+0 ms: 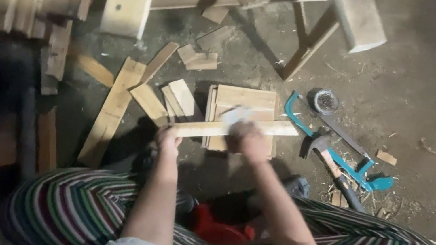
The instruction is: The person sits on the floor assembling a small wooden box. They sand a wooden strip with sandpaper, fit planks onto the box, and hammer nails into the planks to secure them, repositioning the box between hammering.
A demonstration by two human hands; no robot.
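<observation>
Striped cloth covers the knees nearest the lens. Left hand is closed around the near end of a wooden strip, which runs left to right, tilting slightly up, above a stack of boards. Right hand, blurred, presses something pale on it, apparently sanding; steady strokes along the strip seem called for. A hacksaw lies further right.

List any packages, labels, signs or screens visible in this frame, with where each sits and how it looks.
None in view: no package, label, sign or screen.
Nearest to a container: small round tin, on the floor above the teal hacksaw; dark, greyish contents.
The hands hold only bare wood: left hand and right hand on a pale wooden strip.
</observation>
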